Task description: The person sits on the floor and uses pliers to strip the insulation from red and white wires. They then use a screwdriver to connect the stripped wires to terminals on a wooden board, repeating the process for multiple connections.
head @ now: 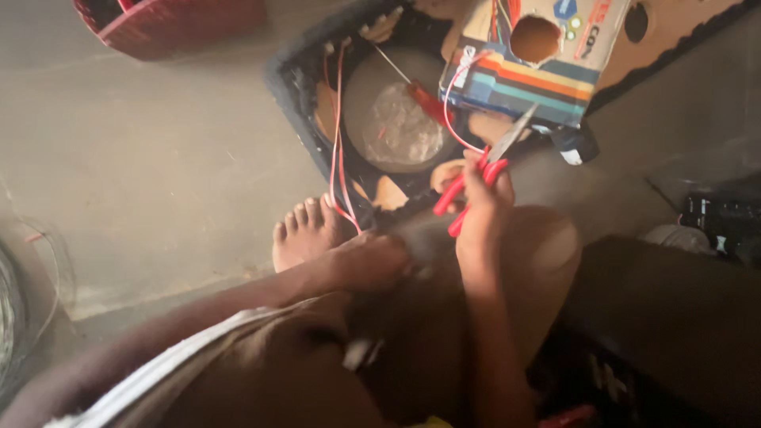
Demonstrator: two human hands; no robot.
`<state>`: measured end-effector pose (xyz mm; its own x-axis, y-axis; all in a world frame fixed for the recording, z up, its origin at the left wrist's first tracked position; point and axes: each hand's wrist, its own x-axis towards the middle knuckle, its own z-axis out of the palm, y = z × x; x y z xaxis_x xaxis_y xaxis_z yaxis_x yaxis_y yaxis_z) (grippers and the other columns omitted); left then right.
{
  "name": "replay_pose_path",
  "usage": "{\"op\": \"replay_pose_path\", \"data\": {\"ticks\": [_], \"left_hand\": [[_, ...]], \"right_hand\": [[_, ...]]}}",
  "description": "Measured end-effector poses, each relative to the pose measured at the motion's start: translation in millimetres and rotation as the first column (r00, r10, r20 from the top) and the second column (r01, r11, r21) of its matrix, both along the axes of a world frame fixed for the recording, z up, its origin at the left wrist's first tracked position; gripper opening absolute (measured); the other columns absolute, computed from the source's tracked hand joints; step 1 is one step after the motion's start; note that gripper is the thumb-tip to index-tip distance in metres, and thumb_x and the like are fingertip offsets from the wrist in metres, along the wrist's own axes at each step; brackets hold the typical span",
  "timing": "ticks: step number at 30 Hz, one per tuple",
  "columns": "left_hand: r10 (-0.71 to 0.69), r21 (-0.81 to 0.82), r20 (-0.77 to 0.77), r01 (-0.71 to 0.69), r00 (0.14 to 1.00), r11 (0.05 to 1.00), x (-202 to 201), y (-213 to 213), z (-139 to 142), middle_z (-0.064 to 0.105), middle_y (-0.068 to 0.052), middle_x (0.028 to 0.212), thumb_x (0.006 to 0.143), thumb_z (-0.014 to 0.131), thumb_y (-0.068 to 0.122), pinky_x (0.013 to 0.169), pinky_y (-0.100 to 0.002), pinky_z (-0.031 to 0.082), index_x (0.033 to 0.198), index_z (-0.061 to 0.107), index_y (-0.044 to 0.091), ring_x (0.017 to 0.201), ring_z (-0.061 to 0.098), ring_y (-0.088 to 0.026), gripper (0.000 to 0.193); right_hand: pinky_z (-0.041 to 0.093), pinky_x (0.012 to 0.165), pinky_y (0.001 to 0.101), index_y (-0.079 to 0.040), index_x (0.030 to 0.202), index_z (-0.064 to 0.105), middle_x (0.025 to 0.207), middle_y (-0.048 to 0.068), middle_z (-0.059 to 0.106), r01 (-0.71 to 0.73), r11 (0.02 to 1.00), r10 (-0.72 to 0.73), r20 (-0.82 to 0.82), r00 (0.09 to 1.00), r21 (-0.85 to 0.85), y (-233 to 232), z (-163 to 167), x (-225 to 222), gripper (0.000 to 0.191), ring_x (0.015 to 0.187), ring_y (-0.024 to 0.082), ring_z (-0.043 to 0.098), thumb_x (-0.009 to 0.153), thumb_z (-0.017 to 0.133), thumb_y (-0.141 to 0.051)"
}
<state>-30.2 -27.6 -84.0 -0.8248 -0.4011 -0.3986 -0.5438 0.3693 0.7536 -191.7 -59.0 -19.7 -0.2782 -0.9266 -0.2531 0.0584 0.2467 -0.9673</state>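
Note:
My right hand (485,208) is closed around the red handles of a pair of metal pliers (507,143), whose jaws point up and to the right toward a striped cardboard box (539,79). A thin red wire (449,103) loops from the box down to the pliers. My left hand (372,261) lies blurred over my knee, next to my bare foot (305,234). The lower end of a second pair of red wires (339,150) reaches close to it. Whether that hand holds anything is hidden by blur.
A dark crate (289,79) holds a round grey disc (392,111) and small parts. A red basket (166,24) stands at the top left. Coiled thin wire (12,317) lies at the left edge. A dark device (725,222) sits on the right.

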Motion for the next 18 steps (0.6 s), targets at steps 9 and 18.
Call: {"op": "replay_pose_path", "data": {"ticks": [9, 18], "left_hand": [[0.211, -0.285, -0.202, -0.263, 0.957, 0.922, 3.9, -30.2, 32.7, 0.064, -0.02, 0.109, 0.082, 0.062, 0.014, 0.075, -0.048, 0.057, 0.112, 0.064, 0.0, 0.093, 0.068, -0.039, 0.034], [-0.042, -0.661, -0.599, -0.464, 0.8, 0.589, -33.1, -135.6, 39.4, 0.067, -0.009, 0.1, 0.087, 0.069, 0.01, 0.09, -0.043, 0.055, 0.108, 0.069, 0.01, 0.098, 0.068, -0.031, 0.021]], "right_hand": [[0.048, 0.061, 0.0267, -0.004, 0.115, 0.061, 0.092, 0.006, 0.069, 0.102, 0.992, -0.1, -0.031, 0.995, 0.073, 5.7, -1.6, -5.3, 0.02, 0.076, 0.016, 0.066, 0.099, 0.059, -0.015], [0.054, 0.078, 0.0284, 0.0, 0.139, 0.056, 0.103, 0.009, 0.07, 0.047, 0.966, -0.14, -0.36, 0.922, -0.253, 15.5, 15.2, -1.6, 0.035, 0.087, 0.015, 0.066, 0.109, 0.059, -0.018]]}}
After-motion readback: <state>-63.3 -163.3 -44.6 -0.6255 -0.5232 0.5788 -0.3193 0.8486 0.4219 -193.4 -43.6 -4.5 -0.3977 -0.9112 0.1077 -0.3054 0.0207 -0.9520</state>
